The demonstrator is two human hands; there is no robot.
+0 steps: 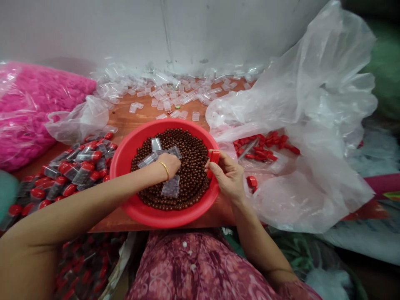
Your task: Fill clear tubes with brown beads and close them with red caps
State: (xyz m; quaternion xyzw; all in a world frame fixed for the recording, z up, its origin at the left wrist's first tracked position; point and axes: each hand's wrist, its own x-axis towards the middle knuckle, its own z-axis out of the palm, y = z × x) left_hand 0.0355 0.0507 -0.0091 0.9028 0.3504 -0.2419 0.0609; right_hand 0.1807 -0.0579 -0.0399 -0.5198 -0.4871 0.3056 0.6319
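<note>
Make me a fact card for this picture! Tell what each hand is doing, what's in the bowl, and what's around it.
Left hand: down at the beads; its grip is hidden
Right hand: holding a red cap
Bowl: red, with brown beads and clear cases
Left: red-capped cases, pink bag
Right: loose caps, whitish plastic
Behind: scattered clear pieces

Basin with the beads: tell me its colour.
The basin is red, showing best in the head view.
</note>
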